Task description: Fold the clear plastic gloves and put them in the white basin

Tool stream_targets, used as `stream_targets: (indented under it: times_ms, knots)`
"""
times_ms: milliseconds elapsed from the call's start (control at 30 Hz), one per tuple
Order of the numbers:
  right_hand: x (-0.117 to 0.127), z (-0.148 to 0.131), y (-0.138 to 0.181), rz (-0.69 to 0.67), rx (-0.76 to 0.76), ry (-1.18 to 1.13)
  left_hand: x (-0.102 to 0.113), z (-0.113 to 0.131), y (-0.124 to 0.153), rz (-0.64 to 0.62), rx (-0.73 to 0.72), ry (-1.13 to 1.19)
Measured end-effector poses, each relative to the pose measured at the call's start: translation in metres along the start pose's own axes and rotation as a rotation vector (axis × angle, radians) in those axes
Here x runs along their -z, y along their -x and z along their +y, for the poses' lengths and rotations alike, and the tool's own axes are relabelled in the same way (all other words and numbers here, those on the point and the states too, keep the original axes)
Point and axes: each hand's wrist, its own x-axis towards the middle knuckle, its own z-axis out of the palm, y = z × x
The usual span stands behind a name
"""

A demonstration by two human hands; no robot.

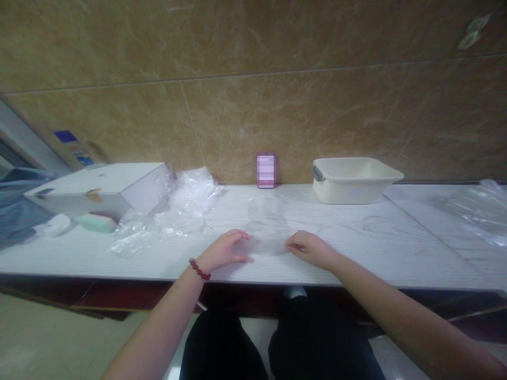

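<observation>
A thin, see-through piece of plastic [268, 232], seemingly a bag, lies flat on the white wood-grain table [336, 253] between my hands. Its outline is faint, with two strap-like parts at the far side. At its left edge is my left hand [227, 248], with thumb and fingers apart and nothing visible between them; a red bead bracelet [199, 269] circles that wrist. My right hand [311, 249] is closed in a pinch at the near right edge of the plastic. The fingertips meet the plastic there, though the grip itself is hard to make out.
Behind the plastic, a small pink-and-white pixelated card [266, 170] stands against the wall. A cream bin [354, 184] is back right, with clear plastic wrap [481, 208] farther right. Crumpled plastic [190, 200], a white box [99, 184], a green sponge [96, 222] and a white roll [55, 226] occupy the left.
</observation>
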Motion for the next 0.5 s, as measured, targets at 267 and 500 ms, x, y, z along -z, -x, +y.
stream_targets:
  times_ms: [267,500]
  knots:
    - [0.029,0.002,-0.002,0.022,-0.058,0.048,0.019,-0.004,0.005,-0.181,-0.06,-0.007]
    - [-0.011,0.017,-0.051,0.015,-0.323,0.253,-0.006,0.004,-0.041,-0.034,-0.078,-0.262]
